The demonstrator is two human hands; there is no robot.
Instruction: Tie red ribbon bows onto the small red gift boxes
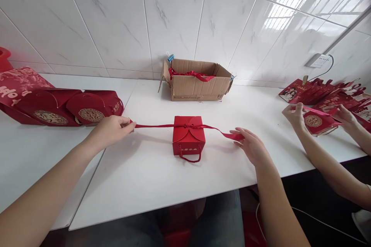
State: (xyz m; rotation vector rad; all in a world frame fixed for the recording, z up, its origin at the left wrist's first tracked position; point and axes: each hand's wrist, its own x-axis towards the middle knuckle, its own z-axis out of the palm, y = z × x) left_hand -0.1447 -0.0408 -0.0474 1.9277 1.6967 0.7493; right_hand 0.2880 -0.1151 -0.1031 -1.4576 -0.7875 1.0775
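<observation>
A small red gift box (188,139) stands upright on the white table, its petal-shaped flaps folded over the top and a red cord handle (189,159) hanging at its front. Across the top runs a red ribbon (156,126), crossed or knotted at the middle. My left hand (116,127) pinches one ribbon end and holds that side taut. On the other side, the ribbon sags a little towards my right hand (249,142), whose fingers are closed around that end. Neither hand touches the box.
Behind the box, a cardboard carton (199,85) of red ribbons stands by the tiled wall. Larger red boxes (69,108) line the left side. At right, a co-worker's hands (295,117) hold a ribbon at another red box (314,121), near several red bags (319,88).
</observation>
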